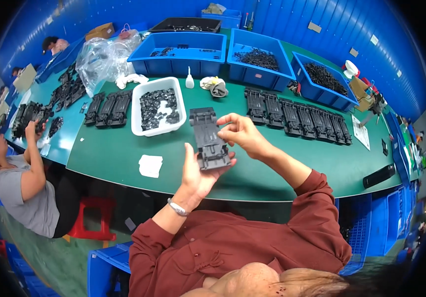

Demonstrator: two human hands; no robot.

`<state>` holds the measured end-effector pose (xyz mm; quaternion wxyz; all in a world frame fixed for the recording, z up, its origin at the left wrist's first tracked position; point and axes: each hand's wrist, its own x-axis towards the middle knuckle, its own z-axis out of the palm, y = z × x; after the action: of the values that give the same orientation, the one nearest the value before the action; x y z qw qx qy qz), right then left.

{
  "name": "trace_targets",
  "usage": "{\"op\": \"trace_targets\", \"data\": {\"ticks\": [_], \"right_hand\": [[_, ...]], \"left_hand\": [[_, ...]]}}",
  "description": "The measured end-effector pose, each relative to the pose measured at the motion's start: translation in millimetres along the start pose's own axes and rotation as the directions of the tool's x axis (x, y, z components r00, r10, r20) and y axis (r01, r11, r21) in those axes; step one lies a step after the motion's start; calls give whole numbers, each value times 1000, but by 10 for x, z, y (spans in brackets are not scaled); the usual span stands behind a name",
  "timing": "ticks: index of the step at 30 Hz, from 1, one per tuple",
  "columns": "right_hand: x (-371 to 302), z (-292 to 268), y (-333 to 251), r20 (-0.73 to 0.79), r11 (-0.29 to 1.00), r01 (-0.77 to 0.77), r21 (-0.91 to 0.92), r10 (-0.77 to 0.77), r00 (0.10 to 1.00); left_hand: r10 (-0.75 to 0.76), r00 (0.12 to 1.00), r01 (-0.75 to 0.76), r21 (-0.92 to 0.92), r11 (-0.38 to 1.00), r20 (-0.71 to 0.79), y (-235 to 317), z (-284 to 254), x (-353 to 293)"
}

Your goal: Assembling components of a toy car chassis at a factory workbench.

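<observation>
One black part (207,138): hovering above the green worktop (109,153)
Left fingers (190,156): holding its lower end
Right fingers (230,118): forming a narrow pinch at its right edge, contents unclear
White tub (158,131): standing left, holding small black pieces (151,117)

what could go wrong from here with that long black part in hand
1. The long black part rests in the left hand near its lower end, so it might slip or tip if that grip loosens.
2. The open white tub, full of small black pieces, stands just to its left; a bump could spill some.
3. The small white bottle stands upright beyond, and a long reach might knock it over.
</observation>
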<state>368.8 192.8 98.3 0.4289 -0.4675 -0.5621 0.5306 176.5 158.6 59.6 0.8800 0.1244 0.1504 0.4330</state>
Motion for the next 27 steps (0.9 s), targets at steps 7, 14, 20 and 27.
{"op": "trace_targets", "data": {"ticks": [7,14,20,27], "right_hand": [[386,-737,399,-129,994,-111,-17,108,986],[458,-817,390,-228,920,-160,-359,81,970],[383,-703,219,-215,770,-121,-626,-21,976],[267,-712,285,-86,463,50,-885,-267,960]], "left_hand": [[28,1000,-27,74,997,-6,-184,-60,439],[93,995,-90,133,987,-23,-291,-157,662],[118,993,-112,173,979,-26,-327,-244,795],[210,966,-136,392,910,-153,-382,-202,770]]}}
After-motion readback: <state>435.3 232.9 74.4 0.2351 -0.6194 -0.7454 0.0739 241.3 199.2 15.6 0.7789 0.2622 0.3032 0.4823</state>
